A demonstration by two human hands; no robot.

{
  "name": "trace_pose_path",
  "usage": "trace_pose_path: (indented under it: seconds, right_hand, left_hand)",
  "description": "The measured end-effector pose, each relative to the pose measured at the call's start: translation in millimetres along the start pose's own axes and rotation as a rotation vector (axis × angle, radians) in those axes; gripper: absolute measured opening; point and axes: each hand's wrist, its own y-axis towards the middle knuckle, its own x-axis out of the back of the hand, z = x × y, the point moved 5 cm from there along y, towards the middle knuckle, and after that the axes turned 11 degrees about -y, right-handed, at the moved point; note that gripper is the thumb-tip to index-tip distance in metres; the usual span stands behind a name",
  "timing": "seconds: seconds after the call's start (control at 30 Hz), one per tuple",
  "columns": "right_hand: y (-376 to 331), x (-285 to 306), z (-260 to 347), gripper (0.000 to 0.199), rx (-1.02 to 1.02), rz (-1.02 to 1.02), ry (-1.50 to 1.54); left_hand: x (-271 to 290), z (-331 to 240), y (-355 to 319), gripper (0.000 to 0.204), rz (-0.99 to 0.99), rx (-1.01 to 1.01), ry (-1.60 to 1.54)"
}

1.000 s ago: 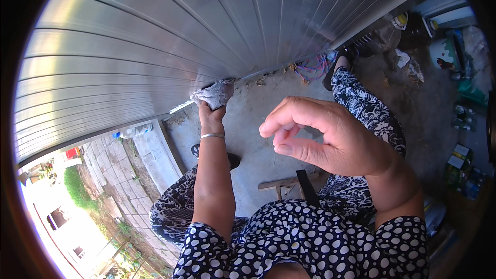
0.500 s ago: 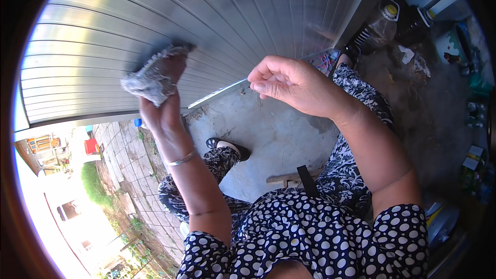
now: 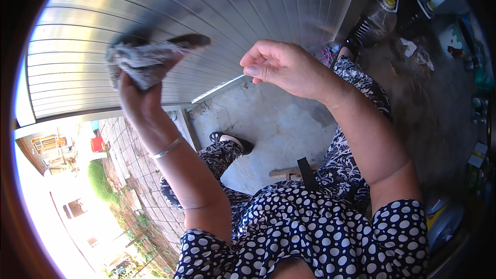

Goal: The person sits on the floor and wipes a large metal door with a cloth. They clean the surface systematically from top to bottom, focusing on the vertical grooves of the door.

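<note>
While left hand (image 3: 142, 104) grips cloth (image 3: 138, 65) (grey), panel (image 3: 235, 31) contact unclear.

The grey ribbed metal panel (image 3: 227, 15) is gleaming, its smooth face reflecting blurred light. The crumpled grey cloth (image 3: 138, 65) is looking rough and matt. The thin silver-coloured metal bracelet (image 3: 168, 148) is shining. The grey concrete floor (image 3: 279, 124) is looking matt; a clear yellow-capped plastic bottle (image 3: 382, 19) is looking glossy.

Daylight blown out below-left of left fingers (image 3: 125, 88) | glare on panel (image 3: 70, 38) left of them | shadow above | cloth (image 3: 138, 65) slightly blurred | floor (image 3: 434, 118) dim beyond right fingers (image 3: 266, 48) | edges bent
</note>
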Motion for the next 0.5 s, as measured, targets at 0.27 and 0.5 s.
trace_pose_path:
  seconds: [0.27,0.5]
  right_hand:
    - [-10.7,-3.0,18.3,0.021,0.058,-0.024,-0.032]
    - [-12.8,4.8,26.9,0.02,0.112,-0.05,-0.087]
  left_hand:
    - [193.4,140.4,47.8,0.029,-0.317,0.367,-0.219]
    - [263.2,215.0,57.6,0.034,-0.442,0.532,-0.119]
